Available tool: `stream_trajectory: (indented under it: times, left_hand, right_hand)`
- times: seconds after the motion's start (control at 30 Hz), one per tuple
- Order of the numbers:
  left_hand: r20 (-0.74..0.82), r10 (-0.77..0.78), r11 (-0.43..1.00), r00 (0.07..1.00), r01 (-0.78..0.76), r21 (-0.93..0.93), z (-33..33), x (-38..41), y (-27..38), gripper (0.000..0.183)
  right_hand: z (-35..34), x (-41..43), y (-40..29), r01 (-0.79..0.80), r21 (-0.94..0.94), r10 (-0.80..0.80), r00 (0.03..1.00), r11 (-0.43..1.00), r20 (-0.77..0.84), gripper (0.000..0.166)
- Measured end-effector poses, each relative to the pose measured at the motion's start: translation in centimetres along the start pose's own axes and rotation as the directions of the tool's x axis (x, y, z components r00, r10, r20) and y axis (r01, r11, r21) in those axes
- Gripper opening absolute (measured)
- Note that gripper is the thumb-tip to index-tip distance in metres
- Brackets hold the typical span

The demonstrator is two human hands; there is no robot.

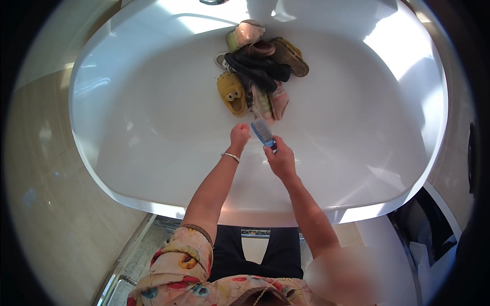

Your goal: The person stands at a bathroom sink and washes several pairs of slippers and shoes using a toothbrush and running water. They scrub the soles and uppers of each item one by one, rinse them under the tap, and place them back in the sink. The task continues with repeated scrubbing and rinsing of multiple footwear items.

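Note:
My right hand (282,157) grips the handle of a blue scrub brush (263,132), its pale bristles turned partly upward. Beside it, a short gap away, my left hand (240,135) is curled into a fist, and nothing shows in it. Just beyond both hands lies a heap of shoes in a white bathtub (172,126). Nearest are a yellow clog with googly eyes (232,95), a pale green and pink shoe (262,102) and a pink shoe (280,101). Black shoes (254,69) lie across the middle and partly cover others.
Farther back in the heap are a brown shoe (287,55), a reddish-brown shoe (261,48) and a shiny pink and green shoe (245,35). A metal drain or fitting (214,1) shows at the top edge. The tub's near rim (256,218) runs beneath my forearms.

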State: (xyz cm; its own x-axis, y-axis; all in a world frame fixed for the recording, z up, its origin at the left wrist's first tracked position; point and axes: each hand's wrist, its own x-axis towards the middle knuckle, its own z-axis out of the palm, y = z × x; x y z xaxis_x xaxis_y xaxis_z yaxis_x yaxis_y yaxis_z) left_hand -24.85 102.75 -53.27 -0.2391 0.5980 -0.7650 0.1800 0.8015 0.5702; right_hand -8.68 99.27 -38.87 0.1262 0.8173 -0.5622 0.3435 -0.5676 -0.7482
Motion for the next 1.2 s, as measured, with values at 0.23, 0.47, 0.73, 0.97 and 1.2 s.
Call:
stream_trajectory:
  times: [0.23,0.47,0.73,0.97,1.2]
  left_hand:
    - [-0.037,-0.087,0.971,0.996,0.076,-0.229,0.9,5.7,2.1,0.019]
    - [-0.020,-0.388,0.700,0.922,0.280,-0.657,1.2,11.6,4.7,0.035]
    - [-0.102,-0.491,0.520,0.865,0.197,-0.831,0.5,14.4,5.8,0.035]
    - [-0.144,-0.347,0.484,0.927,0.046,-0.874,-0.4,10.0,7.2,0.034]
    - [-0.202,-0.153,0.609,0.967,-0.069,-0.790,-2.0,2.2,7.2,0.034]
  right_hand:
    - [-0.3,-0.4,-0.8,0.089,-0.117,-0.093,0.995,0.989,-0.032,0.038]
    - [-0.2,-0.6,-1.4,0.069,-0.151,-0.070,0.998,0.986,-0.001,0.040]
    - [-0.1,-0.6,-1.5,0.089,-0.157,-0.093,0.996,0.984,-0.017,0.042]
    - [-0.1,-0.3,-0.7,0.040,-0.138,-0.047,0.998,0.990,-0.048,0.039]
    - [0.2,0.5,0.8,-0.151,0.158,0.161,0.986,0.976,-0.050,0.029]
